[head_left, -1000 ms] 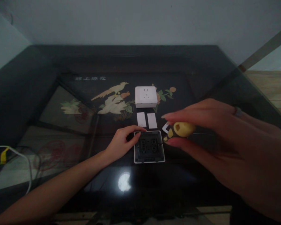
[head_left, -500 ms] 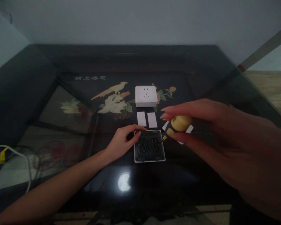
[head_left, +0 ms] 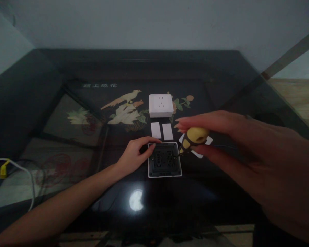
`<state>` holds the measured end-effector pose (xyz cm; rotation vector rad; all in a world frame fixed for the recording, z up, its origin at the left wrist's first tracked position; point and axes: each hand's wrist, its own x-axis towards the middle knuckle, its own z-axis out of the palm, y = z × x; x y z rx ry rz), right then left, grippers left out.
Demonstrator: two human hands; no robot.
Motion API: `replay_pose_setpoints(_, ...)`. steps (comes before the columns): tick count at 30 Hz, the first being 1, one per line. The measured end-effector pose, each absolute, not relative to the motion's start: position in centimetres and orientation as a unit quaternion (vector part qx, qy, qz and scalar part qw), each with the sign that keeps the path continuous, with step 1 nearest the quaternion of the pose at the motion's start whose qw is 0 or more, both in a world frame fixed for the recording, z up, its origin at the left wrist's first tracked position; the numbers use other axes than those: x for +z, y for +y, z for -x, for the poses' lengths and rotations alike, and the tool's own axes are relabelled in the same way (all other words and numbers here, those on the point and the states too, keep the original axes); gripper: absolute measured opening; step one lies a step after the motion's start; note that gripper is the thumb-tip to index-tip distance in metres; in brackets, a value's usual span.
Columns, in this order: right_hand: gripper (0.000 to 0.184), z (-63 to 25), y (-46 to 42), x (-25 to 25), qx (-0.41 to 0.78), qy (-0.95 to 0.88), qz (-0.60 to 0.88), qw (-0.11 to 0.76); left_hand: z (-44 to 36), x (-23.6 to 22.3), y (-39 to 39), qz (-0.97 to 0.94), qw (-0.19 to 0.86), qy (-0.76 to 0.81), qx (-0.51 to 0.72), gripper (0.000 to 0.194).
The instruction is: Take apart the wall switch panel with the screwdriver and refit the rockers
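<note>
A square wall switch [head_left: 164,171] lies on the dark table, its black inner side up and a white rim around it. My left hand [head_left: 140,152] grips the upper left edge of it, thumb on the rim. Between the thumb and fingers of my right hand [head_left: 237,147] is a screwdriver [head_left: 192,139] with a yellow and black handle. It is tilted, and its tip meets the right side of the switch near the edge. Under the handle, partly hidden, a white plate [head_left: 208,141] rests on the table.
Behind the switch lie two small white rectangular pieces [head_left: 156,130] side by side. Farther back sits a white socket box [head_left: 161,104]. A white cable [head_left: 28,171] with a yellow tag [head_left: 3,170] runs along the left. The glossy table [head_left: 195,206] carries a bird and flower picture.
The screwdriver handle has turned a little in my right hand, and the fingers have shifted slightly. My left hand and the switch stay where they were.
</note>
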<state>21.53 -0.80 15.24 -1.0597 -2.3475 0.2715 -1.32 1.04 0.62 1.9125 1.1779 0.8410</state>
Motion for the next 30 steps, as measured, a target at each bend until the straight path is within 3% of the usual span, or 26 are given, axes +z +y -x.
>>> replay_pose_setpoints(3,0.025,-21.8,-0.8,15.4,0.111,-0.881,0.373,0.268,1.3,0.6,1.0,-0.739,0.365,0.463,0.326,0.022)
replay_pose_setpoints(6,0.012,-21.3,-0.8,14.9,0.048,-0.855,0.395,0.331,1.3,0.5,1.0,-0.736,0.369,0.467,0.323,0.023)
replay_pose_setpoints(9,0.013,-20.8,-0.6,14.4,0.01,-0.838,0.397,0.375,1.3,0.6,1.0,-0.735,0.376,0.462,0.324,0.023)
replay_pose_setpoints(16,0.028,-22.0,-0.3,14.7,0.17,-0.857,0.391,0.29,1.2,0.9,1.0,-0.738,0.371,0.466,0.318,0.023)
replay_pose_setpoints(23,0.009,-20.8,-0.4,14.4,0.02,-0.833,0.401,0.38,1.3,0.8,1.0,-0.741,0.369,0.462,0.317,0.022)
replay_pose_setpoints(30,0.032,-21.8,-0.3,14.6,0.139,-0.86,0.393,0.293,1.2,0.8,1.0,-0.742,0.367,0.465,0.314,0.023)
